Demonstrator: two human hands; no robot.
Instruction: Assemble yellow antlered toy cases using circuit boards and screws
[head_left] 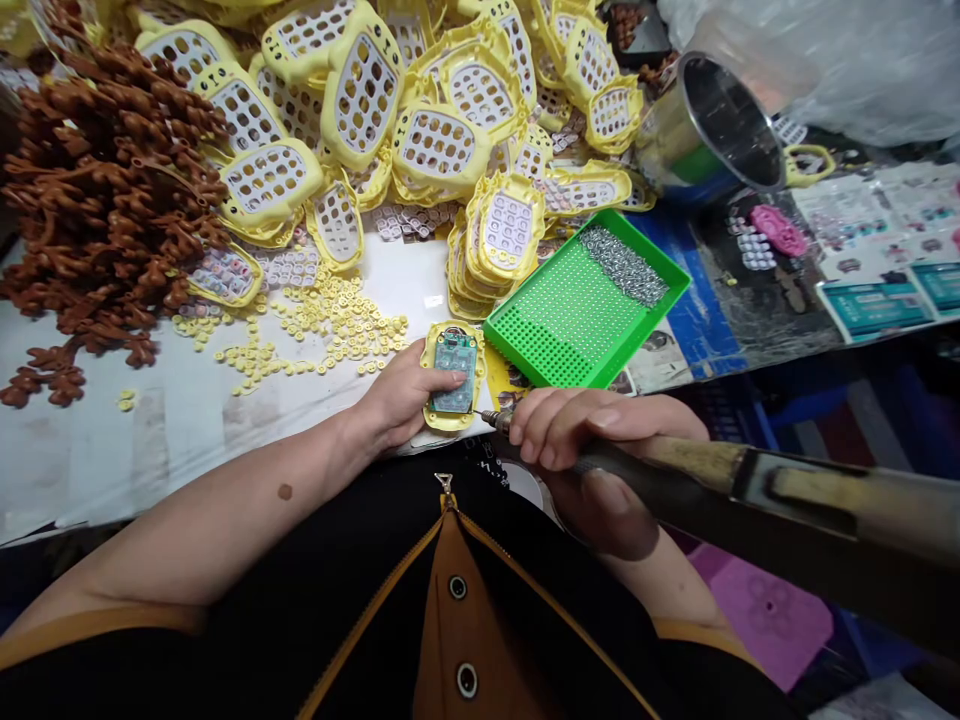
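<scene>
My left hand (405,392) grips a yellow plastic toy phone shell (448,424) at the table's front edge, thumb pressed on the green circuit board (454,358) lying inside it. My right hand (592,425) is wrapped round an electric screwdriver (675,478), whose body runs off to the right. The screwdriver's thin tip reaches the lower right edge of the board; whether it touches a screw is too small to tell. Just beyond my hands sits a green perforated tray (555,330) with a heap of small silver screws (626,265) at its far end.
Stacked yellow shells with keypads (508,232) stand behind the held one. More yellow shells (364,95) pile up at the back. Small yellow parts (337,325) lie scattered left, beside a heap of brown plastic pieces (112,190). A metal pot (709,135) tilts at the back right near printed sheets (885,240).
</scene>
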